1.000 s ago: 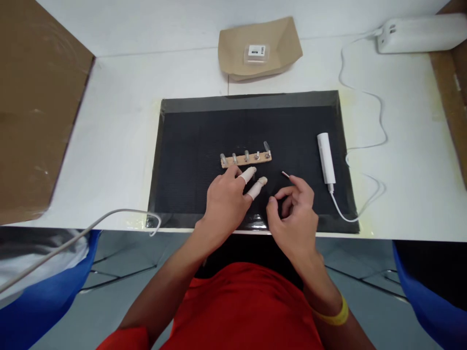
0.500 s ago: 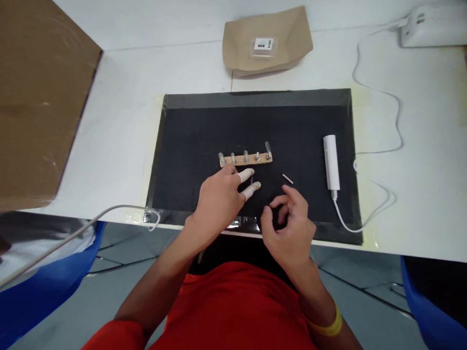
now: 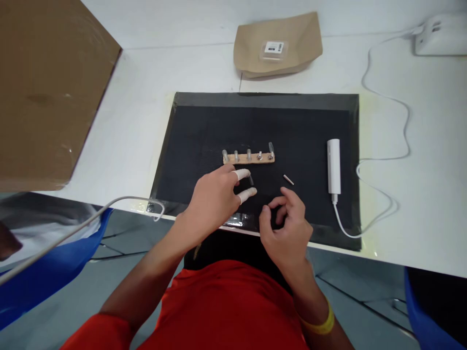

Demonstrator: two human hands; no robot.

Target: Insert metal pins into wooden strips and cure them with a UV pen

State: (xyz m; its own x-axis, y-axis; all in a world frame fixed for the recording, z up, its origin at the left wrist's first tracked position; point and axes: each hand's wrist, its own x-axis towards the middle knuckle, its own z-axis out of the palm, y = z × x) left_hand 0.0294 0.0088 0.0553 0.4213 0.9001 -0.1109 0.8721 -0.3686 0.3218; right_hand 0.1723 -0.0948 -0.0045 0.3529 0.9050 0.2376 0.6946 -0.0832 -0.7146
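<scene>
My left hand point(image 3: 217, 189) hovers over the black mat point(image 3: 204, 129), with white finger cots on its thumb and index finger. Those two fingertips are apart. A small clear piece point(image 3: 251, 180), like a false nail tip, shows just beside the index fingertip; whether they touch I cannot tell. Behind the hand lies a light wooden strip point(image 3: 254, 158) with several small posts, most of them bearing clear nail-like tips. My right hand point(image 3: 286, 226) is held at the mat's front with curled fingers, thumb and index apart, nothing between them. Beyond it rests a short thin pinkish rod point(image 3: 288, 179).
A white pen-shaped device point(image 3: 333, 165) lies on the mat's right side, its cable leading to a white power strip point(image 3: 441, 36). At the back stands a brown paper tray point(image 3: 248, 48) holding a clear plastic box point(image 3: 273, 51). A cardboard panel point(image 3: 51, 97) rises at left.
My left thumb and index finger have spread further apart, and the thumb has drawn back from the small clear piece. My right hand keeps its pose. The whole view has shifted slightly.
</scene>
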